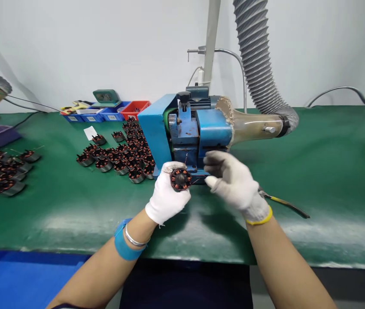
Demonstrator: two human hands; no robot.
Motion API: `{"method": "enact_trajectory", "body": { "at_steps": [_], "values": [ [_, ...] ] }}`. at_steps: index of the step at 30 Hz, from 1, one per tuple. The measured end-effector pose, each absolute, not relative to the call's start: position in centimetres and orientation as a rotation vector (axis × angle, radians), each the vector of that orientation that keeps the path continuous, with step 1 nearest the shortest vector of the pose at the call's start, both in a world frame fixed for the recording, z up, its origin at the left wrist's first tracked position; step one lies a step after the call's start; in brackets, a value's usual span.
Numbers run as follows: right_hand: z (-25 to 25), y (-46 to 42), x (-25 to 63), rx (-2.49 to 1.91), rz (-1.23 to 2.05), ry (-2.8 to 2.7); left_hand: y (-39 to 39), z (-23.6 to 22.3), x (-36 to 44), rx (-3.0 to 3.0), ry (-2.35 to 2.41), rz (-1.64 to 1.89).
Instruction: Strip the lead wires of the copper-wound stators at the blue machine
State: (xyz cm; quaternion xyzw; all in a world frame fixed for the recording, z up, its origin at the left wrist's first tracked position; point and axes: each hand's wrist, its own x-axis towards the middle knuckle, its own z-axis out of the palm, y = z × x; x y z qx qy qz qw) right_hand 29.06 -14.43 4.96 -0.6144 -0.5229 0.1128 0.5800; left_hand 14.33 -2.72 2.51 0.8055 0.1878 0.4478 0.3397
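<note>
My left hand [168, 193], in a white glove, grips a round motor stator [180, 179] with copper windings and a dark core. Thin wire ends stick out from it, one upward and one to the right. To its right, my gloved right hand [232, 182] is raised with fingers apart and nothing visible in it; it is slightly blurred. Both hands are just in front of a blue motor-driven machine [184, 133]. Pliers [284, 202] with a yellow strip along the handle lie on the green bench, partly hidden behind my right wrist.
Several more stators [123, 159] crowd the green bench [73, 219] left of the machine, and another group [5, 174] lies far left. Blue bins [110, 115] and a red bin [136, 109] line the wall. A grey ribbed hose [256, 51] joins the machine's right side.
</note>
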Motion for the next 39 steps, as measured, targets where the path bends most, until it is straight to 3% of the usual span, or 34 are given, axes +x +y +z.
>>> {"method": "enact_trajectory", "body": {
  "at_steps": [9,17,22,31,35,39],
  "values": [
    [5.6,-14.8,28.2,-1.569,0.481,-1.52,-2.6,2.5,14.2,2.173,0.239,1.238],
    [6.8,-16.4,31.7,-1.4,0.474,-0.982,-3.6,2.6,14.9,1.959,0.466,1.365],
    [5.4,-14.2,28.7,-1.437,0.748,-1.125,-4.3,2.1,15.3,1.898,0.555,1.255],
    [5.2,-13.4,30.1,-1.29,0.506,-0.508,-4.4,1.7,15.8,1.951,0.629,1.313],
    [4.8,-13.3,29.5,-1.475,0.692,-0.783,-5.0,2.7,16.2,1.97,0.556,1.054],
    [4.4,-12.9,28.5,-1.409,0.626,-0.791,-5.7,3.7,17.6,1.852,0.57,0.915]
  ]
}}
